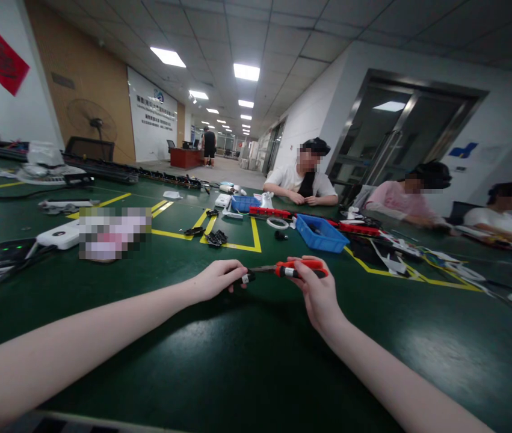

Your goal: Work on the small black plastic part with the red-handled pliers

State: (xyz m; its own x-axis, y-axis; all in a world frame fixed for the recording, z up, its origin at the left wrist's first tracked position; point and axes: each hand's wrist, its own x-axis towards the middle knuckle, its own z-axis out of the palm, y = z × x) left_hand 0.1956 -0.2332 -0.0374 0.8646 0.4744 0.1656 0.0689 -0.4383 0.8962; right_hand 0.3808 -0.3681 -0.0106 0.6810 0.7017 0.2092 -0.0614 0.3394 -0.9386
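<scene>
My left hand (222,279) pinches a small black part with a white label (246,278), most of it covered by my fingers. Red-and-black handled pliers (289,270) are gripped in my right hand (321,294), their narrow metal jaws pointing left. The jaw tips meet the black part or lie right beside it; which one I cannot tell. Both hands are above the green table (219,373). Beyond them, a cluster of small black parts (216,238) lies inside yellow tape lines.
A blue bin (321,233) stands ahead to the right, another blue bin (243,203) farther back. To the left lie a phone (115,237) and a white power bank (59,234). Several people sit across the table, one person (303,180) straight ahead. Cables lie along the right side.
</scene>
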